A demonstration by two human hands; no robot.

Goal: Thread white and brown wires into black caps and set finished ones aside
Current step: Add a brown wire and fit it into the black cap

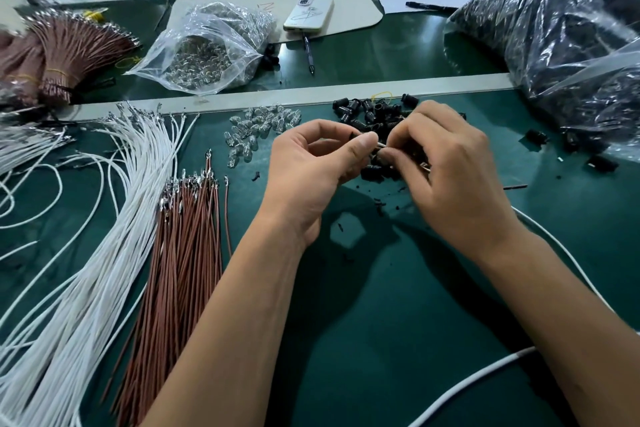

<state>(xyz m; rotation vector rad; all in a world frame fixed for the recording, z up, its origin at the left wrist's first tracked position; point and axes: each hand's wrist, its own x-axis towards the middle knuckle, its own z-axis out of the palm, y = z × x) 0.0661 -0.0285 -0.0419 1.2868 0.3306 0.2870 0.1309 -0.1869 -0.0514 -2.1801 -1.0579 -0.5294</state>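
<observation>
1. At far left on the mat (398, 340), the white wires (114, 218) lie fanned in a loose sheaf. They look thin, limp and light, likely to sag if held far back, so a pinch close behind the metal tip should steer best.
2. Just right of them, the brown wires (187, 253) lie in a straighter bundle, tips (188, 184) pointing away from the person. Those crimped ends seem small and easily bent; I would grip the insulation, not the metal.
3. Beyond the brown tips sits a scatter of clear bulbs (258, 128), probably fragile and apt to roll.
4. At centre, the left hand (311, 166) has fingers curled, thumb and forefinger pinching something small and dark, seemingly a cap; I cannot tell for sure.
5. Touching it fingertip to fingertip, the right hand (446, 170) pinches a thin metal-tipped piece, apparently a wire end.
6. Under and behind both hands lies the pile of black caps (372, 114): hard, light, slippery-looking, best held by the sides with the opening exposed.
</observation>
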